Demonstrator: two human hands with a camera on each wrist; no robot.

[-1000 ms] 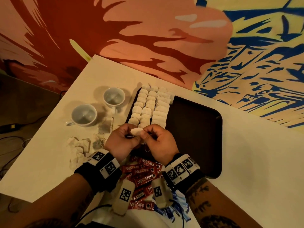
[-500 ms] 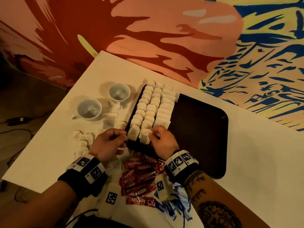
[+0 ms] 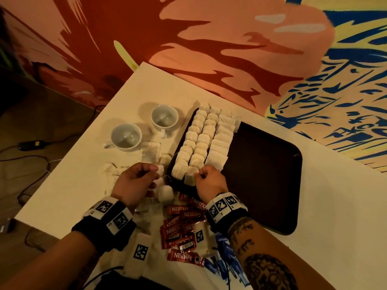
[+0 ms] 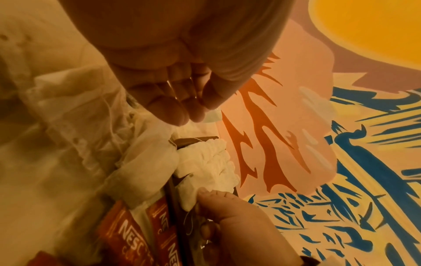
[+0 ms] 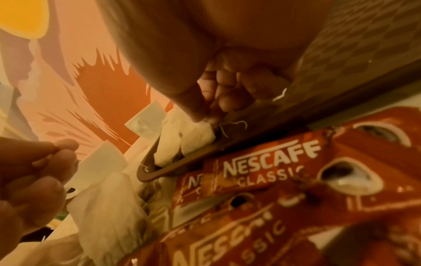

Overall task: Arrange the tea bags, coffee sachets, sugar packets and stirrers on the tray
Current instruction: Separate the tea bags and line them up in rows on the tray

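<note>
— Which step were you on?
— Tea bags: your right hand (image 3: pixel 210 181) pinched the nearest tea bag (image 3: pixel 189 178) at the tray (image 3: pixel 263 174)'s seven o'clock corner; your left hand (image 3: pixel 134 181) pinched its tag (image 3: pixel 160 169).
— Next?
— Probably freeing that string gently.

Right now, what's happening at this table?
A person is lining up tea bags in rows at the left end of a dark tray. The right hand pinches the nearest bag in the middle row; the left hand pinches a small tag just off the tray. Loose tea bags, red coffee sachets and two cups sit on the table.
</note>
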